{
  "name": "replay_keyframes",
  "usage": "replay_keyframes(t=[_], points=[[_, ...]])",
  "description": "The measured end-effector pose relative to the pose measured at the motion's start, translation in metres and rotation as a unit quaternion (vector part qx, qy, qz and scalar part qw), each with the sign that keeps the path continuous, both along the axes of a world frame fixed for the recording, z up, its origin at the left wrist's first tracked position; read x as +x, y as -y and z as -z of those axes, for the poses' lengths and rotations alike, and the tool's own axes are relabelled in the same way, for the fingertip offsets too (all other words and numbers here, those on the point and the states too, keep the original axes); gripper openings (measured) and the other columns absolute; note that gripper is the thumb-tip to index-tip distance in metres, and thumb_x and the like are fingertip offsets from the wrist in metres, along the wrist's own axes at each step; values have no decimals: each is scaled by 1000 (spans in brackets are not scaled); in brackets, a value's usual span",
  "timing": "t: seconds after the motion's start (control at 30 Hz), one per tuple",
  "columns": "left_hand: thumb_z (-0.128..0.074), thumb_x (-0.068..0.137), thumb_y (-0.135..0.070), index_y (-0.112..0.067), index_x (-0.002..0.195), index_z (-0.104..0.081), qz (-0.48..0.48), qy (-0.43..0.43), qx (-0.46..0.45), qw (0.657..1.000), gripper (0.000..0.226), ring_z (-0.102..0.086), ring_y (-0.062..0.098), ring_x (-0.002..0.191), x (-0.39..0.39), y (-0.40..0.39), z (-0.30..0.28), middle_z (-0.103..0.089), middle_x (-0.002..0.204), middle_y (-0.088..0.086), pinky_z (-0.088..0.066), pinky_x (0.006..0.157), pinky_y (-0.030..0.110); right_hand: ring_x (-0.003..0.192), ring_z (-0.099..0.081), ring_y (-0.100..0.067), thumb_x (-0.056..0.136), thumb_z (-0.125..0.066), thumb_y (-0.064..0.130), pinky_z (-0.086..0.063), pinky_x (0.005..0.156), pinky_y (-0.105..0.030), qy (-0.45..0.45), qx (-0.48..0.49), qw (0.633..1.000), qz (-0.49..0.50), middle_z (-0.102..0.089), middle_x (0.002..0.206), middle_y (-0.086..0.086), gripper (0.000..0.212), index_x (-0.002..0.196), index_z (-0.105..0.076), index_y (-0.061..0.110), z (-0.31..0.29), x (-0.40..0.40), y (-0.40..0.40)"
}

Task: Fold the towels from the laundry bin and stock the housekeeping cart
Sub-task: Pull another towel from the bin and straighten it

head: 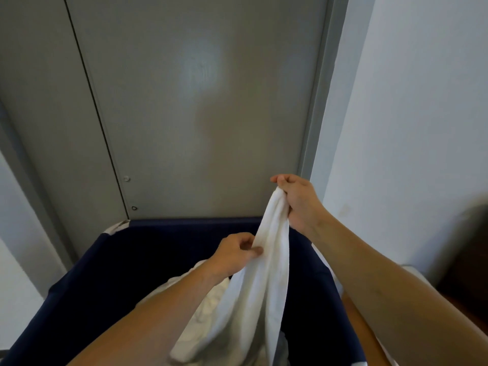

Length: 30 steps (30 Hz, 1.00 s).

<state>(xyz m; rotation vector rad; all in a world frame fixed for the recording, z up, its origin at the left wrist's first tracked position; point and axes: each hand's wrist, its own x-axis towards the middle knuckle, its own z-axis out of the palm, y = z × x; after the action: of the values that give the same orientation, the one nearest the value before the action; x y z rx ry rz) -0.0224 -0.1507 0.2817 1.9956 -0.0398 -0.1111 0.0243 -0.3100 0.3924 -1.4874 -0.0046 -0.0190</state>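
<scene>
A white towel [266, 265] hangs bunched in a long strand above the dark blue laundry bin [111, 270]. My right hand [298, 202] grips the towel's top end, raised above the bin's far rim. Lower down, my left hand [235, 253] pinches the hanging strand between thumb and fingers. The towel's lower part trails down into the bin, where more white linen [208, 307] lies crumpled beneath my left forearm. The housekeeping cart is not in view.
Grey doors [198, 114] with a dark vertical seam stand directly behind the bin. A white wall [412, 128] runs along the right. A dark blurred object [470, 249] and a brown surface [361, 336] sit at the right edge.
</scene>
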Motion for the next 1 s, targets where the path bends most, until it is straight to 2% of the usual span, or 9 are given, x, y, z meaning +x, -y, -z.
replay_keyframes(t=[0.13,0.23,0.3,0.4,0.47,0.57,0.67,0.87,1.0], points=[[-66,96,-36,-25,80,-68,-41,-11,6,999,19,-69,13,82,9,-4,-1,-73,87,-5,-55,72,29,84,-53,-20,103,-56,22,-51,82,-39,4,2,1000,12,-59,86,0,25,88,-76,18,-2,7,19],[-64,97,-37,-22,65,-54,-40,14,64,997,37,-50,8,63,13,-12,-3,-54,62,-14,-40,64,26,80,-52,-19,103,-56,20,-51,74,-34,-3,22,999,41,-58,87,-1,23,90,-75,17,-3,17,42],[-64,98,-33,-20,64,-53,-45,48,65,996,38,-46,8,61,17,-15,-8,-50,58,-16,-37,64,29,83,-54,-18,103,-54,18,-49,74,-31,2,18,997,76,-61,92,1,23,92,-74,17,-1,23,57],[-66,97,-29,-10,74,-61,-85,110,34,990,31,-47,11,64,28,-18,-29,-52,64,-6,-40,65,30,90,-58,-15,102,-52,19,-45,71,-22,59,-192,976,89,-65,94,7,24,89,-73,17,10,26,67],[-65,97,-29,-7,76,-61,-90,129,40,987,31,-47,13,64,34,-16,-46,-52,66,-3,-40,65,30,85,-61,-14,101,-58,35,-48,72,-22,64,-283,957,14,-67,90,4,28,87,-74,18,14,18,63],[-64,96,-30,-10,69,-54,-63,137,37,988,35,-43,13,63,36,-3,-68,-48,64,-6,-37,63,30,70,-63,-7,95,-60,56,-53,68,-23,22,-245,958,-151,-67,76,7,39,86,-75,21,7,-1,48],[-67,93,-31,-15,67,-56,-38,133,-13,990,33,-43,13,63,34,9,-82,-48,65,-4,-37,63,30,65,-58,-4,90,-69,52,-45,65,-17,39,-294,925,-236,-62,69,12,33,84,-71,21,10,-8,32],[-62,101,-27,-9,76,-64,-14,65,-109,992,30,-53,13,68,25,10,-82,-60,73,0,-44,63,24,55,-53,-5,96,-68,27,-43,55,-15,55,-204,961,-175,-58,59,7,27,77,-67,8,12,-3,26],[-60,102,-34,2,101,-71,-16,0,-119,993,38,-66,19,84,19,-3,-55,-72,93,8,-52,81,33,59,-50,-17,95,-70,23,-42,60,-26,49,-116,986,-108,-54,65,-5,24,79,-63,7,3,3,32]])
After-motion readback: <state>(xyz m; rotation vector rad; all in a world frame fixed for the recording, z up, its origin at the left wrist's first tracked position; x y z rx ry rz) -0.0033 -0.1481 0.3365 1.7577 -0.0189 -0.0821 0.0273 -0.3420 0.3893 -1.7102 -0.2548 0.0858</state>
